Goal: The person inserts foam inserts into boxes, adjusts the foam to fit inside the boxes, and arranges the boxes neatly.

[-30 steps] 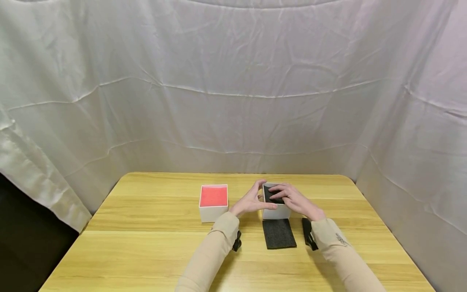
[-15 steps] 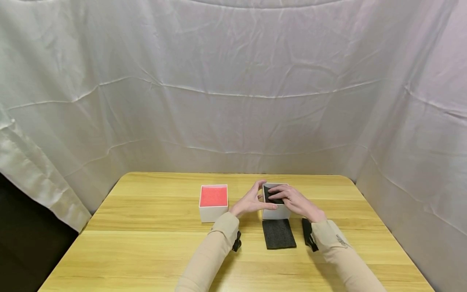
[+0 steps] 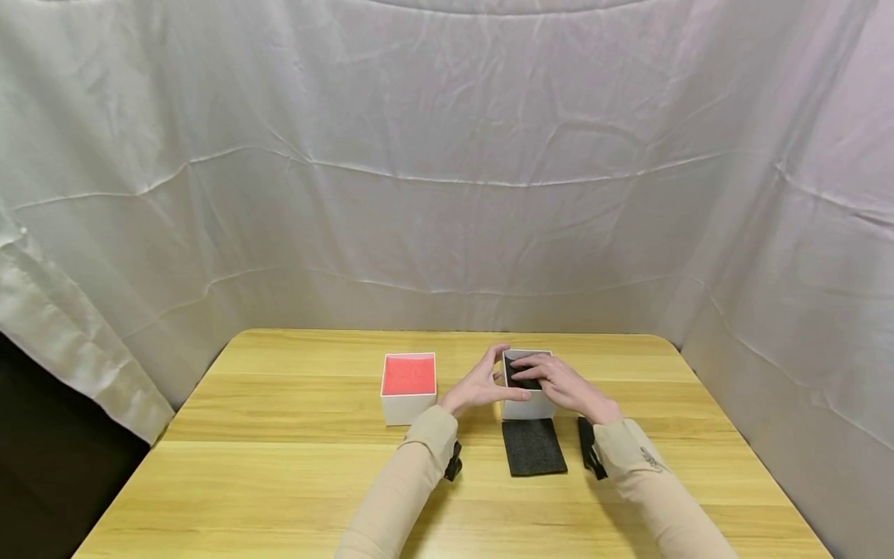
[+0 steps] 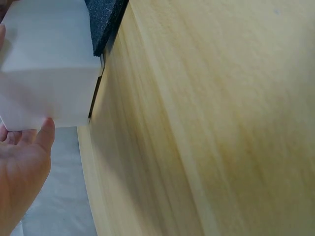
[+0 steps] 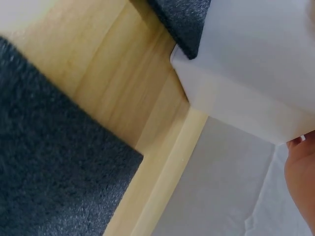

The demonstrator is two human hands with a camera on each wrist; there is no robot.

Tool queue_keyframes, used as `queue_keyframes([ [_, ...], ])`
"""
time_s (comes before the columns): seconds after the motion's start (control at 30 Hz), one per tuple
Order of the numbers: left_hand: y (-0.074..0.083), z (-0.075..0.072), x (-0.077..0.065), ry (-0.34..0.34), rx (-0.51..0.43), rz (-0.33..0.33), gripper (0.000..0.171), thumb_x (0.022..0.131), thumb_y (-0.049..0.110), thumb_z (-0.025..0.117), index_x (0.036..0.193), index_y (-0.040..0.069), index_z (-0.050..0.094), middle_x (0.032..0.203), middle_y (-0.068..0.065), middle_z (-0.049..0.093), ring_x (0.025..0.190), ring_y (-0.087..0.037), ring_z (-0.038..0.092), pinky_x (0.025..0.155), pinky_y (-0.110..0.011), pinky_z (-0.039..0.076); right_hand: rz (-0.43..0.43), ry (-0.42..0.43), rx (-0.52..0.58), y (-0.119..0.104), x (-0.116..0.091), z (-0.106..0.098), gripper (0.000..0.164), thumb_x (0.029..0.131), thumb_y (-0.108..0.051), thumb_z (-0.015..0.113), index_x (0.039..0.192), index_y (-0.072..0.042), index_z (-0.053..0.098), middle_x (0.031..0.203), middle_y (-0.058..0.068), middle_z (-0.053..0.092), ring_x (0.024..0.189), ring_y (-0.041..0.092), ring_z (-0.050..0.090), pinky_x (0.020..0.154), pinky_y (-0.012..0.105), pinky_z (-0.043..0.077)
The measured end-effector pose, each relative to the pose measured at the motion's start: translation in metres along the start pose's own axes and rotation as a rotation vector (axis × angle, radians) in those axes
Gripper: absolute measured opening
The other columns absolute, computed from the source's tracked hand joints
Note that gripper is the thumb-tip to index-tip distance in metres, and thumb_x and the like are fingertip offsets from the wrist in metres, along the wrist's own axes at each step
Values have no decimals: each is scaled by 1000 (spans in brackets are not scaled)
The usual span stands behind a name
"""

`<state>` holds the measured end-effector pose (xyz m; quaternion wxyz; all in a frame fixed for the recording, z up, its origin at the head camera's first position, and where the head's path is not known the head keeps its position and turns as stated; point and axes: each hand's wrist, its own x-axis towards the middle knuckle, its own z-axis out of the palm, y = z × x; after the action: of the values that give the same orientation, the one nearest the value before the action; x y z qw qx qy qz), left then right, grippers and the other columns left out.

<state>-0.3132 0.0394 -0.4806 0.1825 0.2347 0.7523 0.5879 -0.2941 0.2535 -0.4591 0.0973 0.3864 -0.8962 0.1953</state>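
Observation:
My left hand [image 3: 482, 384] holds a white open-topped box [image 3: 528, 405], with its thumb along the near wall and the other fingers at the left and far sides. The left wrist view shows the thumb against the white wall. My right hand [image 3: 562, 382] reaches over the right rim, its fingers extended into the box onto a black sheet [image 3: 511, 373] that looks like felt. The palm hides part of that sheet. Right in front of the box lies a square dark felt pad [image 3: 534, 448], whose corner meets the box's bottom edge in both wrist views.
Left of my left hand stands a second white box [image 3: 408, 410] with a red sheet [image 3: 409, 376] inside. Another dark felt piece [image 5: 54, 147] lies partly under my right sleeve. The wooden table [image 3: 279, 466] ends at a pale curtain [image 3: 447, 233] behind and at the sides.
My right hand's fingertips have shifted slightly to the left inside the box. The left hand, both boxes and the felt pads have stayed nearly the same.

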Motion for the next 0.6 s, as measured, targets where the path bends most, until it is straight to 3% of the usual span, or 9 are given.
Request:
queue_keyframes([
  [0.27,1,0,-1,0,1,11,95,85,27,82,158,24,21,167,-12,19,146,-43,38,116,-49,42,-76,39,-36,3,0,2,48,81,18,40,111,4,75,122,21,71,116,41,64,97,59,50],
  [0.47,0,0,0,-6,-5,9,95,85,28,81,158,25,21,168,-8,18,147,-42,37,116,-49,42,-142,132,-49,6,-5,7,44,82,19,45,112,5,73,120,23,70,115,44,63,96,60,49],
  [0.6,0,0,1,-10,-14,10,95,85,27,81,159,24,20,169,-7,17,147,-42,37,116,-49,42,-120,163,-52,6,-7,8,40,84,18,48,112,4,73,121,22,69,119,45,61,99,60,47],
])
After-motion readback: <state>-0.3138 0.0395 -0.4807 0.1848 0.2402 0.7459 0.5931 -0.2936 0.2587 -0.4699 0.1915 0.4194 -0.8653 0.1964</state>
